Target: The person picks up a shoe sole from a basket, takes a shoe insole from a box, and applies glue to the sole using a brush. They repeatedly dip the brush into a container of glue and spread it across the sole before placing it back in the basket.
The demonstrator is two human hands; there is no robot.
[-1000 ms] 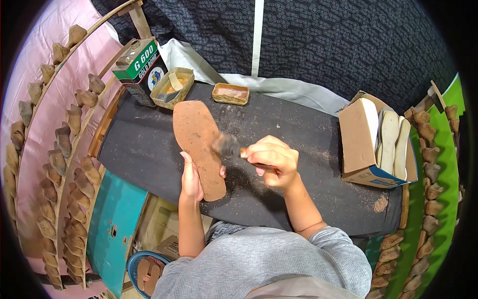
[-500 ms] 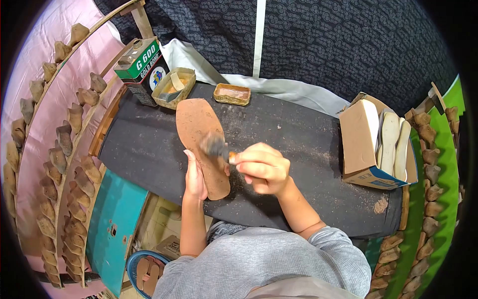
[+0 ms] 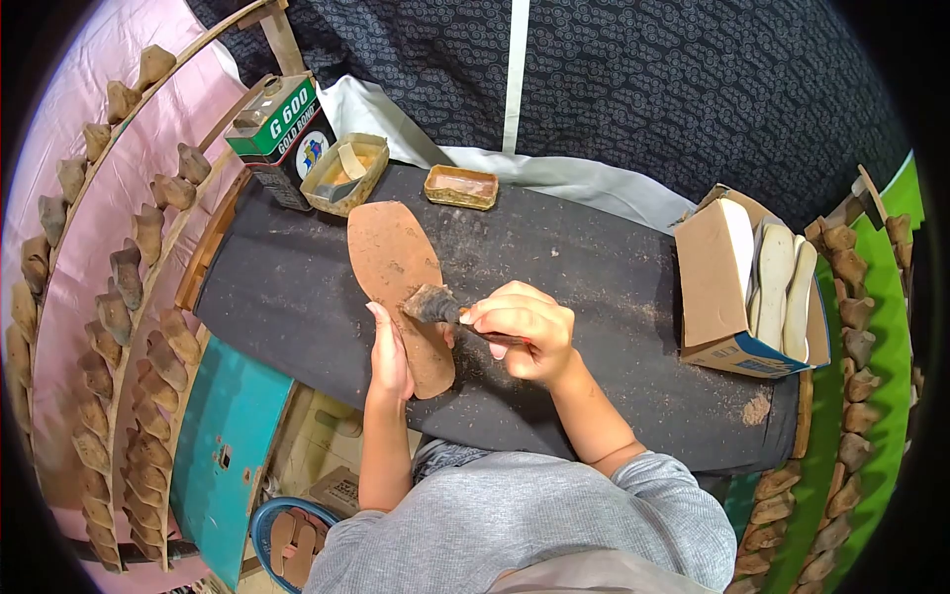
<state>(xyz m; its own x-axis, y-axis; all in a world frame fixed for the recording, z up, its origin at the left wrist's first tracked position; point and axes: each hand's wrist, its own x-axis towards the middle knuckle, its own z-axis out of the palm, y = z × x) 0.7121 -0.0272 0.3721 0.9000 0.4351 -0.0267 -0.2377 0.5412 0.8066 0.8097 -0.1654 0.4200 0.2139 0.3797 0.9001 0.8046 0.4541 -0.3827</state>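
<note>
Your left hand (image 3: 388, 351) grips the brown sole (image 3: 399, 287) by its near edge, tilted above the table (image 3: 594, 287); your right hand (image 3: 522, 332) pinches the brush (image 3: 435, 305), bristles touching the sole's middle.

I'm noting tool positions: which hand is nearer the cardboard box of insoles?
Right. The right hand is mid-table, toward the cardboard box; the left hand is farther away.

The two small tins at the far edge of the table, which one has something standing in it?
The left tin, beside the G 600 can: a pale strip leans inside it. The right tin is shallower and shows only a brownish layer.
</note>
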